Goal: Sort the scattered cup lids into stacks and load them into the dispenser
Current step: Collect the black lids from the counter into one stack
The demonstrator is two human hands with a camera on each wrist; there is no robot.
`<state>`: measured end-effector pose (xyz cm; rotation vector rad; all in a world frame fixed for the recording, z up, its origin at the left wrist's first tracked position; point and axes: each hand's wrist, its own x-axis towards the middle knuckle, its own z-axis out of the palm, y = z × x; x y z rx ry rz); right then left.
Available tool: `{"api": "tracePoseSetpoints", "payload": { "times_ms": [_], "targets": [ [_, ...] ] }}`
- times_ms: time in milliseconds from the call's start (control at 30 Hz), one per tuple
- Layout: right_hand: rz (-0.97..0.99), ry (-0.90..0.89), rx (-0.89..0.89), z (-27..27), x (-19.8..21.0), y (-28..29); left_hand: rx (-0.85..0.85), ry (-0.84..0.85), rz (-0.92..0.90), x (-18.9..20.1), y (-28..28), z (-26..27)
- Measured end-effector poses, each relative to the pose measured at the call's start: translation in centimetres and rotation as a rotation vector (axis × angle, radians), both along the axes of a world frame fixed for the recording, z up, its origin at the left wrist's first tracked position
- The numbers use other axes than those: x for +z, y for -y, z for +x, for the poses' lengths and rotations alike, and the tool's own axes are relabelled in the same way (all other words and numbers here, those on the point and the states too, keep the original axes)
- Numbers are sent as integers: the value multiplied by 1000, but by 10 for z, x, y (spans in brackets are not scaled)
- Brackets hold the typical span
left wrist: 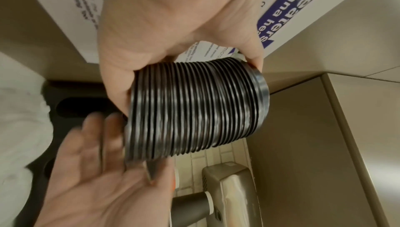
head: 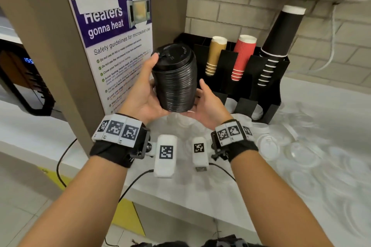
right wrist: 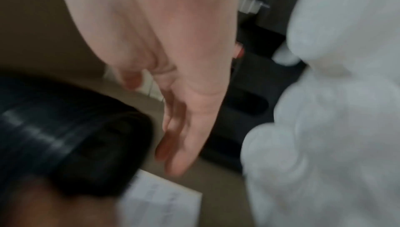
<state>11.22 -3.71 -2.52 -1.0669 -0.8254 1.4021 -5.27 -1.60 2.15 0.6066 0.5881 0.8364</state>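
Note:
A tall stack of black cup lids (head: 174,78) is held up in front of the black dispenser (head: 278,94). My left hand (head: 143,90) grips it, thumb on the top lid's rim and fingers round the far side. In the left wrist view the stack (left wrist: 194,109) lies sideways below the left hand (left wrist: 173,25). My right hand (head: 208,104) is open, palm up, at the stack's lower end; its fingers (left wrist: 97,128) are blurred beside the bottom lids. The right wrist view is blurred: the right hand (right wrist: 186,102) is flat, next to the dark stack (right wrist: 65,136).
Several clear lids (head: 301,152) lie scattered on the white counter (head: 200,192) at right. The dispenser holds brown cups (head: 214,54), red cups (head: 243,56) and black cups (head: 279,42). A poster (head: 114,42) hangs on the panel at left, with a microwave (head: 20,78) beyond it.

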Motion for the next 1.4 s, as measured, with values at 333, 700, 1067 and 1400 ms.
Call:
{"api": "tracePoseSetpoints", "payload": {
  "times_ms": [333, 700, 1067, 1400],
  "targets": [
    [64, -172, 1, -5, -39, 36, 433, -930, 714, -25, 12, 5],
    [-89, -103, 157, -53, -89, 32, -36, -1509, 1115, -5, 26, -9],
    [-34, 888, 192, -65, -94, 24, -89, -1598, 931, -12, 23, -16],
    [-239, 989, 378, -48, -73, 21, -154, -1606, 976, -6, 22, -21]
  ]
}}
